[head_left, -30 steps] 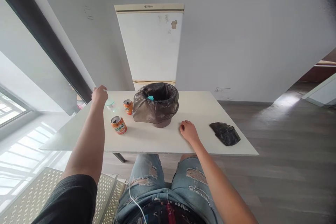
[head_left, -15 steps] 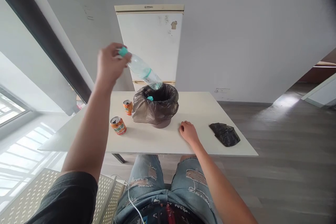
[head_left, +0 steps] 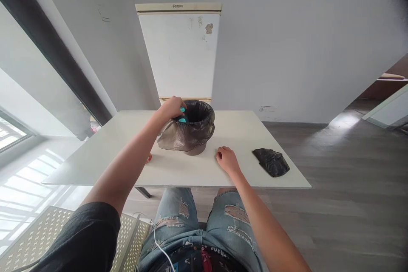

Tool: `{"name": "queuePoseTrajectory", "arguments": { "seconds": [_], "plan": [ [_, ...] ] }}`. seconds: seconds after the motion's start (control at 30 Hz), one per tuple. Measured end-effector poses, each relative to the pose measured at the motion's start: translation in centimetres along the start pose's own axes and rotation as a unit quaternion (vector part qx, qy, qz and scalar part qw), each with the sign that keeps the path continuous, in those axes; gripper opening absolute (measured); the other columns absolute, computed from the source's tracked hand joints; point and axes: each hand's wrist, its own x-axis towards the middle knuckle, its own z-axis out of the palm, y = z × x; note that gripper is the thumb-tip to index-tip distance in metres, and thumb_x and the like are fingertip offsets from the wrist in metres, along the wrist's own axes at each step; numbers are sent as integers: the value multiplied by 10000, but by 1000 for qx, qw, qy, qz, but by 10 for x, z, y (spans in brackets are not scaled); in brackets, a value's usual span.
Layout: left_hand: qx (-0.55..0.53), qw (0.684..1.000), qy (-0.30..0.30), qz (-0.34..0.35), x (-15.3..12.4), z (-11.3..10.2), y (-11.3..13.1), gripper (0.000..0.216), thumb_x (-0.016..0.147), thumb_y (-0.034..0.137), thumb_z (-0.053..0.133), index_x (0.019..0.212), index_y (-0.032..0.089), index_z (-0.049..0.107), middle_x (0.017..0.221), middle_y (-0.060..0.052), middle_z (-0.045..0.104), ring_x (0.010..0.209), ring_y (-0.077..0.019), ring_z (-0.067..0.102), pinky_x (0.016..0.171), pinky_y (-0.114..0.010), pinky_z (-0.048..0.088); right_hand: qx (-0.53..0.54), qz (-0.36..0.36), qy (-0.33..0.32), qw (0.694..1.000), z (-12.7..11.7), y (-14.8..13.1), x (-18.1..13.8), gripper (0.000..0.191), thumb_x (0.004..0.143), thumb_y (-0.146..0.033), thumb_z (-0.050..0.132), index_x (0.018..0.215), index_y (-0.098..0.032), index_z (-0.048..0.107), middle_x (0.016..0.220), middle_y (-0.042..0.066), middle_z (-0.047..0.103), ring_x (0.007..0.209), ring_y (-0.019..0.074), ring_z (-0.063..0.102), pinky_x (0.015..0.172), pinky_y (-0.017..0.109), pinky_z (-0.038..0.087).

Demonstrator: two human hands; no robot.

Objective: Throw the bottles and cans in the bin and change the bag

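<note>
My left hand is at the left rim of a trash bin lined with a black garbage bag. Its fingers close on the teal cap of a plastic bottle, whose body is down inside the bin and mostly hidden. Just below it, a second teal cap shows at the bin's mouth. My right hand rests on the table to the right of the bin, fingers curled with nothing seen in them. An orange can peeks out from behind my left forearm, mostly covered.
A folded black plastic bag lies on the right part of the white table. Behind the table stands a white refrigerator. A perforated bench and a white cable are at the lower left.
My left hand has come down and right, lowering the bottle into the lined bin. My forearm now covers one can and most of the other. My right hand stays in place.
</note>
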Motion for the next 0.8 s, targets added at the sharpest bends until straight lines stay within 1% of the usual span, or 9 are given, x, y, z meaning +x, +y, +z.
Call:
{"name": "queuePoseTrajectory", "arguments": {
  "seconds": [0.07, 0.17, 0.27, 0.33, 0.47, 0.53, 0.63, 0.73, 0.8],
  "plan": [
    [14, 1000, -19, -1, 1, 3, 1, 360, 693, 118, 768, 1025, 214, 871, 1110, -114, 824, 1095, -325, 740, 1003, -399, 580, 2, -1, 0, 1000, 0, 0, 0, 226, 1004, -130, 488, 798, -205, 542, 874, 58, 622, 837, 200, 576, 739, 307, 351],
    [-11, 1000, -7, 3, -4, -1, 4, 299, 769, 164, 729, 1024, 228, 870, 1103, -91, 831, 1067, -296, 746, 1011, -383, 581, 1, 2, 1, 1000, 0, 0, 0, 224, 998, -127, 493, 792, -206, 534, 874, 60, 622, 854, 205, 581, 752, 310, 355],
    [-56, 993, 105, -16, -20, -16, 1, 305, 878, 254, 636, 1094, 253, 852, 1141, -61, 823, 1099, -278, 730, 1061, -395, 558, 1, 5, 1, 1000, -1, -1, 0, 220, 995, -125, 501, 793, -208, 527, 879, 61, 627, 882, 211, 590, 761, 310, 352],
    [-64, 978, 189, -57, -39, -27, -8, 322, 902, 296, 602, 1121, 258, 835, 1160, -62, 811, 1129, -284, 717, 1098, -424, 533, 1, 7, 0, 1000, -1, -2, 0, 220, 995, -123, 503, 793, -208, 525, 881, 61, 629, 887, 211, 592, 760, 310, 347],
    [-57, 949, 244, -191, -96, -26, -47, 288, 897, 365, 624, 1091, 258, 806, 1068, -77, 808, 1086, -306, 718, 1092, -477, 525, 0, 8, -2, 1000, -3, -2, -1, 225, 994, -125, 514, 785, -209, 523, 869, 55, 629, 874, 206, 588, 754, 309, 338],
    [-58, 934, 230, -265, -125, -11, -70, 268, 886, 404, 656, 1069, 258, 786, 1073, -90, 807, 1094, -330, 713, 1044, -490, 544, -1, 9, -3, 1000, -3, -2, -1, 221, 994, -127, 516, 789, -207, 531, 867, 53, 629, 874, 204, 588, 753, 309, 335],
    [-58, 927, 150, -339, -157, 21, -98, 390, 844, 470, 723, 1165, 249, 739, 1192, -128, 785, 1167, -373, 698, 1007, -510, 551, -3, 9, -5, 1000, -2, -2, 0, 209, 994, -127, 514, 803, -203, 553, 874, 56, 631, 887, 207, 588, 761, 309, 334],
    [-47, 924, 76, -372, -173, 49, -112, 614, 783, 504, 777, 1320, 227, 669, 1350, -179, 722, 1274, -400, 656, 985, -490, 554, -6, 11, -6, 1000, 0, -1, 1, 195, 990, -131, 513, 817, -199, 571, 882, 59, 633, 897, 211, 584, 781, 310, 338],
    [-43, 924, 45, -378, -178, 62, -115, 609, 788, 497, 760, 1324, 222, 668, 1374, -187, 706, 1295, -400, 645, 968, -469, 555, -7, 13, -6, 1000, 0, -2, 1, 193, 989, -134, 509, 821, -199, 577, 885, 60, 631, 902, 214, 580, 789, 311, 342]
  ]
}}
